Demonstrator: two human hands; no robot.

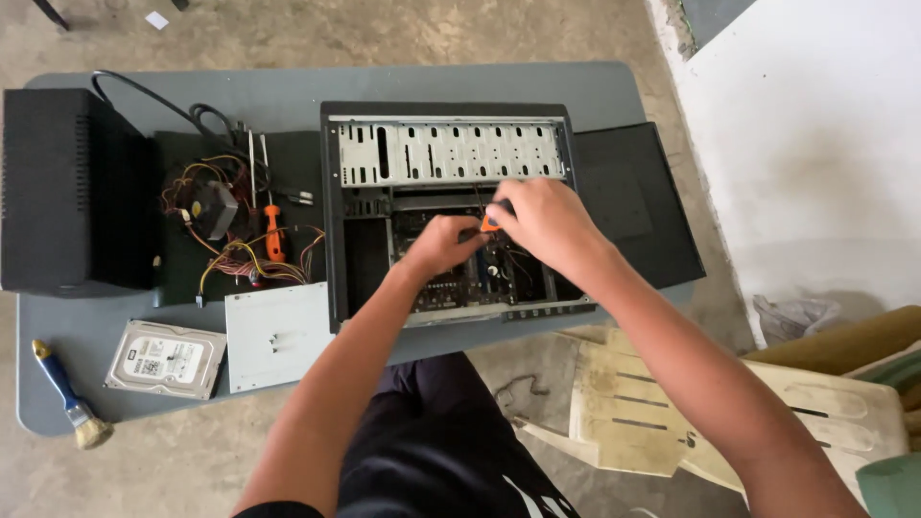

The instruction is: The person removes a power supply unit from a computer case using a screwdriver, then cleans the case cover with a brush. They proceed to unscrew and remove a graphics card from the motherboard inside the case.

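Inside right hand point(547, 223): orange-handled screwdriver point(491, 222).

Near my left elbow, a silver rectangular metal hard drive point(165, 359) lies on the grey table point(58, 326), carrying a white rectangular label with dark print point(163, 360). I see no packages, signs or screens.

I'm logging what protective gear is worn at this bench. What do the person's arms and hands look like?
Both forearms are bare up to the picture's edge, with no sleeves in view. The left hand and right hand wear no gloves; no watch, ring or wristband is visible.
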